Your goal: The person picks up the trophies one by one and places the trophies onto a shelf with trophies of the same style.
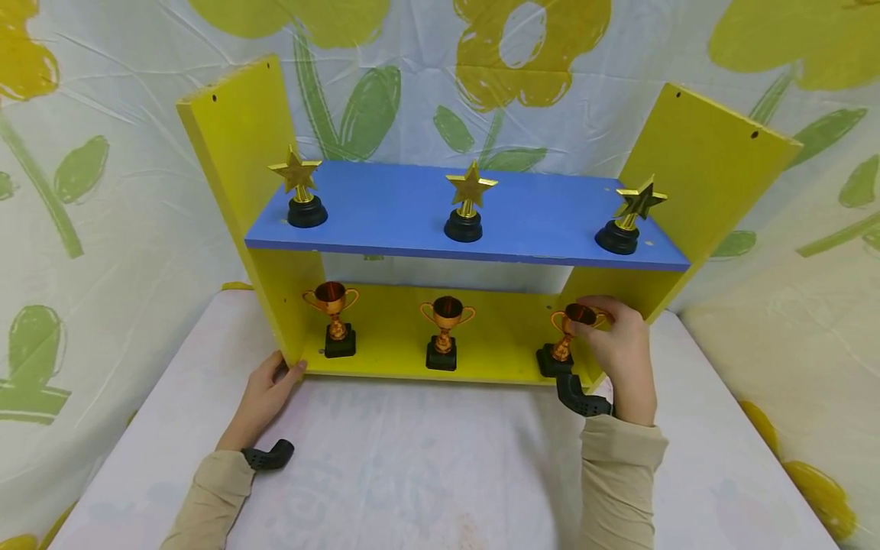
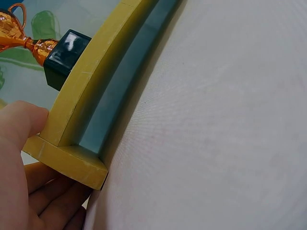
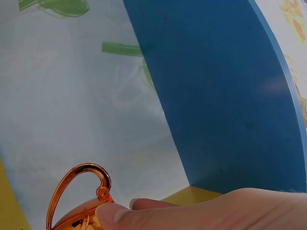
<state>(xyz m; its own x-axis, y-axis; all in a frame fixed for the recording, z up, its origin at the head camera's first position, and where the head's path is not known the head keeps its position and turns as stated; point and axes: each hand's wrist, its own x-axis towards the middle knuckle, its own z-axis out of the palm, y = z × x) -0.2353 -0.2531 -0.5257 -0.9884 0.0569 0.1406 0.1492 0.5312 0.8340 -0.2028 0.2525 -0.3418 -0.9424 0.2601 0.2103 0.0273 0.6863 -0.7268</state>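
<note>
My right hand (image 1: 622, 344) pinches the rim and handle side of a bronze-coloured trophy cup (image 1: 562, 344) at the right end of the yellow lower shelf. The cup leans slightly, its black base at the shelf's front edge; whether the base touches cannot be told. In the right wrist view, the thumb lies against the cup beside its looped handle (image 3: 55, 206). At the lower left corner of the yellow and blue shelf unit (image 1: 412, 376), my left hand (image 1: 264, 393) grips the side panel (image 2: 72, 165), thumb on the inner side and fingers round the outside.
Two more trophy cups stand on the lower shelf, at left (image 1: 337, 309) and middle (image 1: 443, 325). The blue upper shelf (image 1: 385, 206) bears three gold star trophies, left (image 1: 299, 183), middle (image 1: 467, 198) and right (image 1: 629, 214). A white cloth covers the table (image 1: 412, 458); flowered fabric hangs behind.
</note>
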